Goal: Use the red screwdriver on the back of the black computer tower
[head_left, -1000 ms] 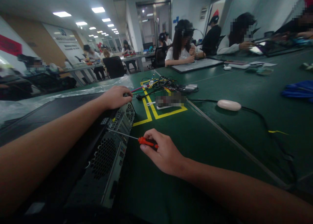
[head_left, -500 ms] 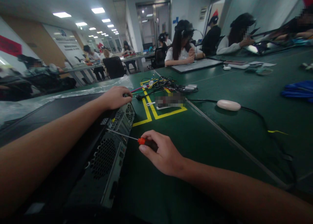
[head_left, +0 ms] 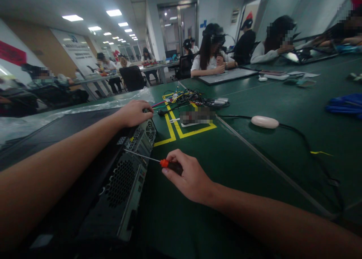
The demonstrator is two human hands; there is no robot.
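A black desktop computer case [head_left: 82, 198] lies on the left, its perforated metal back panel [head_left: 120, 183] facing right. My left hand [head_left: 135, 113] rests on the case's top near the far corner, fingers bent over the edge and closed on it. In my right hand [head_left: 189, 176] is a screwdriver [head_left: 164, 163] with a red and dark handle, gripped between thumb and fingers. Its thin shaft points left, and the tip meets the upper edge of the back panel. Whether a screw sits under the tip is too small to make out.
Tangled cables [head_left: 192, 97] lie beyond the case by yellow tape [head_left: 195, 131] on the green table [head_left: 237, 168]. A black cord with a pale oval piece [head_left: 264, 122] runs along the right. Clear plastic sheeting [head_left: 135, 96] lies behind the case. Co-workers [head_left: 212, 59] sit across the table.
Hardly anything differs. My right hand and the screwdriver handle have shifted very slightly, while the tip stays at the panel edge and my left hand keeps its place.
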